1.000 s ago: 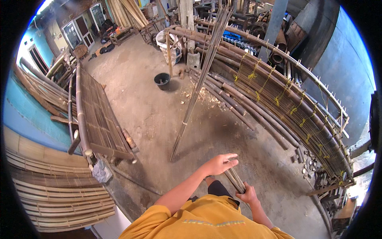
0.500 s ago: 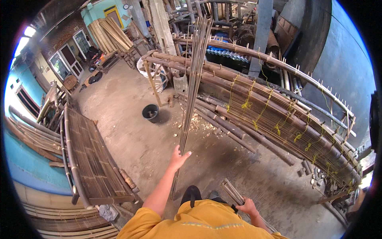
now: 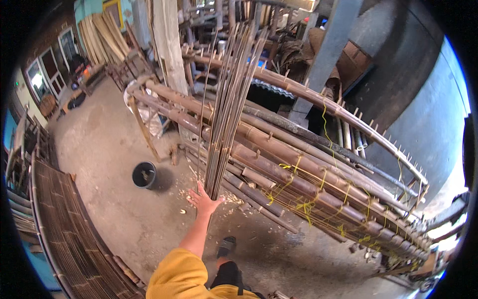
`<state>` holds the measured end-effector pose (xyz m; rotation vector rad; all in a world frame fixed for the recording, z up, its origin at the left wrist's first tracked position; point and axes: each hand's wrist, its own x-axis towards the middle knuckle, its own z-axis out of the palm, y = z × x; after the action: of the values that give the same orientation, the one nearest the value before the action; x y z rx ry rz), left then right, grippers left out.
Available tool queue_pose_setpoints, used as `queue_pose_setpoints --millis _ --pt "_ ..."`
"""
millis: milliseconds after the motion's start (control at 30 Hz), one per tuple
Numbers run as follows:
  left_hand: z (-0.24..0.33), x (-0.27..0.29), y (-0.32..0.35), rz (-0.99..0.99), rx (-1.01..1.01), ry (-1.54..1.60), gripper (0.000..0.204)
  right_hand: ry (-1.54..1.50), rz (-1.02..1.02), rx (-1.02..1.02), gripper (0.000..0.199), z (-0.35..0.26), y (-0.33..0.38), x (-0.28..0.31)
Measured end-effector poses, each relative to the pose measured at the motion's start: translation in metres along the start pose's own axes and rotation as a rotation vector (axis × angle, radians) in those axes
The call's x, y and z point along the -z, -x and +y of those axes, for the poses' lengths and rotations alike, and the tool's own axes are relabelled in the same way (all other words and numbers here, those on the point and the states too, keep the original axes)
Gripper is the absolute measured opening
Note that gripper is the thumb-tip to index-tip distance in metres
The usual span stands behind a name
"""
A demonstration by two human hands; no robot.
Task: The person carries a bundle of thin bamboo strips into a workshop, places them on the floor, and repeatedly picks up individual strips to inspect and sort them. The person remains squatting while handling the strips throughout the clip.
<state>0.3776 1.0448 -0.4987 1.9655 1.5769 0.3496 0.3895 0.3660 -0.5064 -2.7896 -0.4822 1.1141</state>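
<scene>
My left hand (image 3: pixel 203 200) grips an upright bundle of long, thin brown bamboo strips (image 3: pixel 221 144). The strips fan apart toward their upper ends. A single strip (image 3: pixel 200 124) stands a little apart on the bundle's left side. My thumb lies across the near side of the bundle, and its lower end passes down beside my forearm. My right hand is out of view; only the tips of some sticks (image 3: pixel 280 295) show at the lower edge. Beyond the bundle runs a bamboo rack (image 3: pixel 308 192), tied with yellow cord (image 3: pixel 304 205).
A black bucket (image 3: pixel 144 175) stands on the floor left of the bundle. Pale wood chips (image 3: pixel 186 197) lie scattered near my hand. A slatted bamboo panel (image 3: pixel 74 229) leans at the left. A concrete post (image 3: pixel 170 55) rises behind the rack's left end.
My view has turned right and come nearer the rack. The bundle now fans wider at its top. My right hand and most of its sticks have dropped out of view.
</scene>
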Motion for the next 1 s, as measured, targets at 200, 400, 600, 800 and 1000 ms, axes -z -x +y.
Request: queue_pose_setpoints --millis 200,400,600,800,1000 --pt "-0.023 -0.037 -0.051 0.145 -0.106 0.284 0.117 -0.028 -0.053 -0.137 0.064 -0.070 -0.052 0.055" --pt "-0.027 -0.028 -0.029 0.176 -0.172 0.312 0.056 -0.034 -0.071 -0.162 0.064 -0.103 -0.087 0.081" --pt "-0.012 0.070 -0.016 0.290 -0.211 0.310 0.060 -0.070 -0.065 -0.170 0.064 -0.121 -0.098 0.087" --pt "0.040 0.161 -0.163 0.441 -0.310 0.307 0.066 -0.093 -0.049 -0.198 0.064 -0.119 -0.088 0.071" --pt "0.069 0.163 -0.291 0.477 -0.388 0.096 0.074 0.006 -0.262 -0.198 0.073 -0.074 -0.057 0.066"
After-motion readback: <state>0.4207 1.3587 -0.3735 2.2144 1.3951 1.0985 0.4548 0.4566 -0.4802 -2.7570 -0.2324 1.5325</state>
